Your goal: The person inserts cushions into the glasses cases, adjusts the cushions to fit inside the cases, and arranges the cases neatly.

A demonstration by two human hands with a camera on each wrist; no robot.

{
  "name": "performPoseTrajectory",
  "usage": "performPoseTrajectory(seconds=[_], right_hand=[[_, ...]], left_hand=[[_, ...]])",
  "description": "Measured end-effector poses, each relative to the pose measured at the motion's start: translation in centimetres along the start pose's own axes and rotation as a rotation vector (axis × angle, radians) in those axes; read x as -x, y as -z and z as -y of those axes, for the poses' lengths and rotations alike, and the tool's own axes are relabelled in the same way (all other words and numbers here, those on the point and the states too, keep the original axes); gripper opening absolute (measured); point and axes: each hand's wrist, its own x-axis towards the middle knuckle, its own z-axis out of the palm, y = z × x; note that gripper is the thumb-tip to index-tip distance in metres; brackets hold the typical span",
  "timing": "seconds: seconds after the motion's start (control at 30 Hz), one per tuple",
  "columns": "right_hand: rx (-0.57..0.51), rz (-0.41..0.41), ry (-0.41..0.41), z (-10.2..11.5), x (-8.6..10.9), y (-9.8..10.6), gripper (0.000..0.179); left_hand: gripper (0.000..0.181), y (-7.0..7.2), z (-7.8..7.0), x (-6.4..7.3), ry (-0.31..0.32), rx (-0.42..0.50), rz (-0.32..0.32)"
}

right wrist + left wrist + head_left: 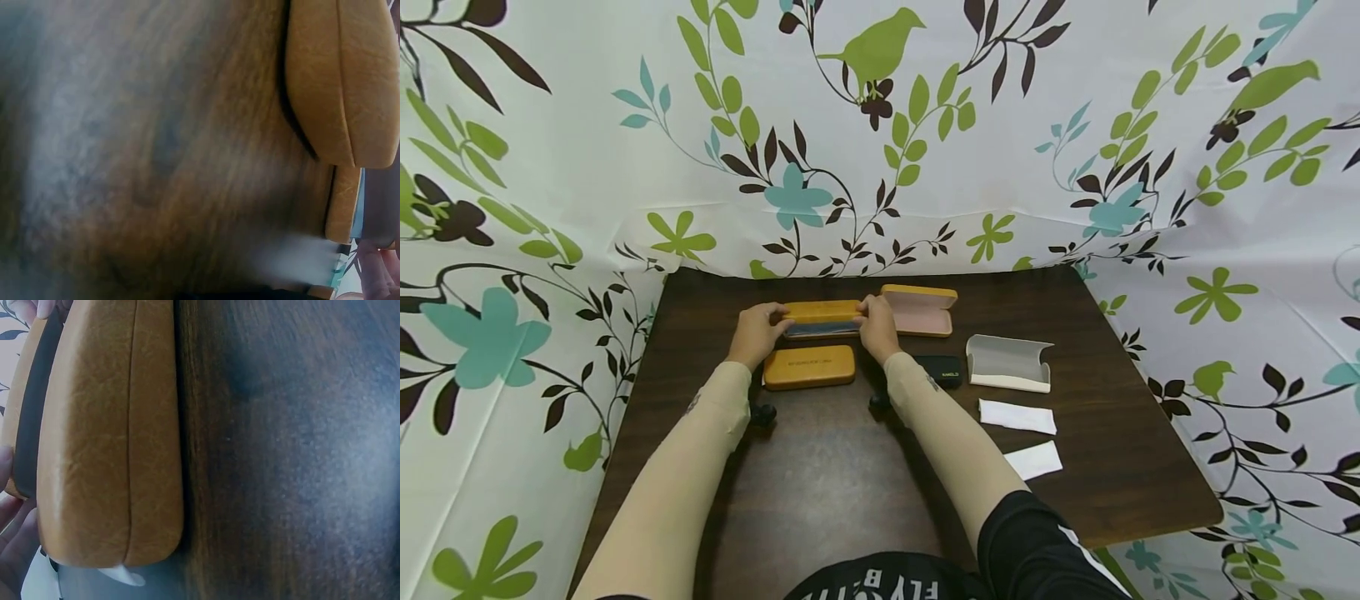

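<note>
One yellow case sits toward the far edge of the worktop, its lid raised partway over a bluish inside. I have the left hand at the case's left end, its grip pinching the lid between thumb and fingers; the right hand has its grip pinching the right end. Just in front, I see a closed yellow case, and my left wrist view shows a white scrap poking out at its end. Right of the held case, an open case shows a pink lining. Nearer the camera I find a black case, partly behind the right forearm, then a pale open case and two flat white pieces.
</note>
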Motion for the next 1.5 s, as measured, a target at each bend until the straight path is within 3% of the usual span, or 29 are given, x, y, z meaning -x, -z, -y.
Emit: performPoseTrajectory(seconds=[0.33,0.6,0.8,1.13,1.5], right_hand=[[0.117,-0.008,0.062,-0.9,0.4,-0.5,0.006],[0.142,0.007,0.060,-0.5,0.4,-0.3,0.006],[0.133,0.024,0.055,0.0,0.7,0.2,0.006],[0.102,0.052,0.073,0.2,1.8,1.8,0.012],[0.050,0.096,0.109,-0.5,3.7,4.7,0.018]], left_hand=[[0.013,-0.3,0.5,0.2,-0.013,-0.038,0.024],[0.025,0.4,0.4,0.2,-0.005,-0.061,0.009],[0.036,0.9,-0.4,0.4,-0.011,-0.085,0.009],[0.038,1.1,-2.2,1.2,-0.060,-0.140,-0.001],[0.037,0.6,-5.0,3.1,-0.090,-0.143,0.056]])
